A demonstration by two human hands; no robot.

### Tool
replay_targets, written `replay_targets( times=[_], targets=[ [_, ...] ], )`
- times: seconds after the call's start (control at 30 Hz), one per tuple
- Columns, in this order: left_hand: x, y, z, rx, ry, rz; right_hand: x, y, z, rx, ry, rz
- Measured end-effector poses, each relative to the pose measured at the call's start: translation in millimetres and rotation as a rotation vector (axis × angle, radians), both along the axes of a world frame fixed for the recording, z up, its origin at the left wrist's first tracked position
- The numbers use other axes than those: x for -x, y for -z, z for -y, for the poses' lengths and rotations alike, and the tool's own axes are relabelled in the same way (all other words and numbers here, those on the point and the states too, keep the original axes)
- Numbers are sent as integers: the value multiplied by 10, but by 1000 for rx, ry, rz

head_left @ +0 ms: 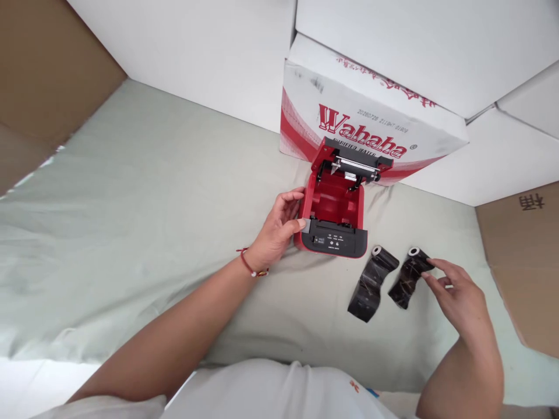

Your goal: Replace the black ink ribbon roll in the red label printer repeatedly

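A small red printer (334, 205) with a black front panel sits on the pale green cloth (131, 233), its lid swung up and the paper bay bare. My left hand (278, 230) grips the printer's left side, thumb on the front corner and fingers over the rim. Two rolls in black wrappers lie to the right of it. My right hand (454, 294) touches the right roll (409, 276) with its fingertips, fingers spread and nothing held. The left roll (372, 282) lies untouched beside it.
A white carton with red "Wahaha" print (362, 110) stands right behind the printer. More white boxes (414, 41) are stacked at the back. Brown cardboard lies at the far right (524, 262) and upper left (43, 75).
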State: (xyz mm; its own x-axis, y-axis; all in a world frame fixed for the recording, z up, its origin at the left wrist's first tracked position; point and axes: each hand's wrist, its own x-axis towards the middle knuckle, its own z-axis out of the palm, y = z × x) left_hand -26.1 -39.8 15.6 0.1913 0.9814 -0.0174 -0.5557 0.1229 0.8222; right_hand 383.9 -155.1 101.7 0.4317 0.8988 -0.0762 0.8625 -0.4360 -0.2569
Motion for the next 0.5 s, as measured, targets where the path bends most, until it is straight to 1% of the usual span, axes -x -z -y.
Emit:
replay_targets(
  times=[0.1,0.17,0.23,0.27,0.33,0.37,0.43,0.47,0.5],
  targets=[
    [12,1,6,1,6,0,-66,89,-46,-4,64,65],
    [17,-2,13,-2,8,2,-101,120,-110,36,100,98],
    [17,-5,20,-5,9,0,-112,101,-178,85,90,85],
    [16,-4,22,-6,10,0,-108,59,-203,110,65,57],
    [13,1,21,-6,13,-3,-87,-108,-213,165,-18,-28],
    [12,6,20,-7,14,-4,-73,-234,-197,192,-76,-79],
    [11,15,16,-11,13,-3,-32,-546,-141,213,-231,-170],
    [12,19,14,-15,13,-2,1,-715,-113,180,-323,-198],
    [13,21,13,-19,14,-4,50,-878,-95,100,-419,-202]
  ],
)
